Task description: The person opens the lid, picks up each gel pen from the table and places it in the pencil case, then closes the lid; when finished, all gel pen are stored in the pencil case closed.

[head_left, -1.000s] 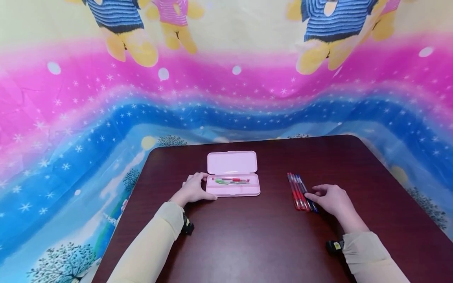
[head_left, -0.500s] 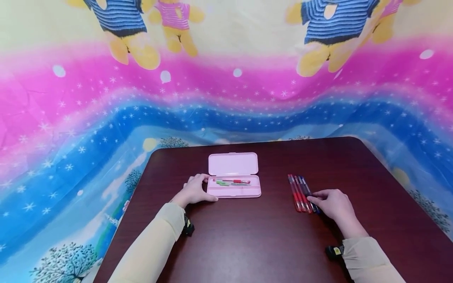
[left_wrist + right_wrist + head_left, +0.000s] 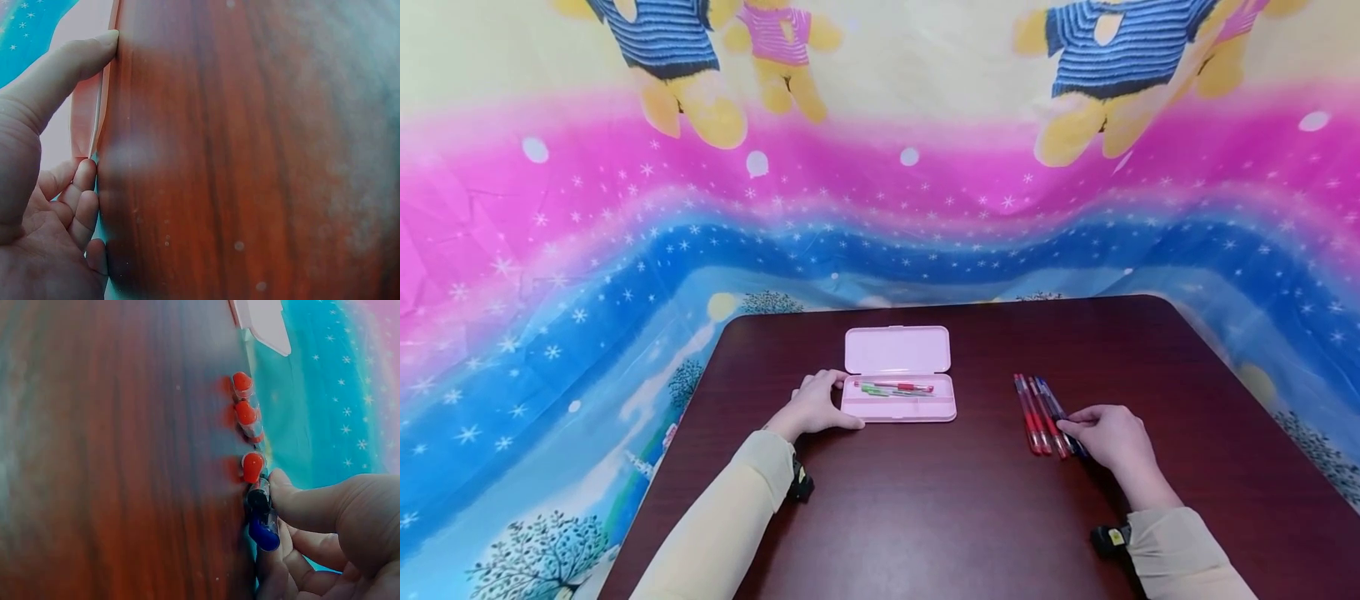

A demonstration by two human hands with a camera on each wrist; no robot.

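Observation:
A pink pencil case [image 3: 898, 408] lies open on the dark wooden table [image 3: 940, 500], its lid [image 3: 897, 350] folded back. A red pen [image 3: 901, 387] and a green pen [image 3: 872, 390] lie inside. My left hand [image 3: 815, 406] grips the case's left end [image 3: 87, 119], thumb along its front edge. To the right lies a row of pens [image 3: 1041, 412]: three with red caps [image 3: 245, 412], one with a black cap [image 3: 258, 495] and one with a blue cap [image 3: 264, 534]. My right hand [image 3: 1108, 437] pinches the black-capped and blue-capped pens, thumb [image 3: 294, 497] against the black one, fingers curled beneath the blue one.
A bright cloth [image 3: 880, 208] with pink and blue bands and cartoon bears hangs behind and around the table. The table's far edge [image 3: 940, 302] runs just behind the case. Bare tabletop lies between the case and the pens and in front of both hands.
My right hand's fingers have drawn in from resting spread over the row of pens to closing on the right-most ones. The left hand stays on the case.

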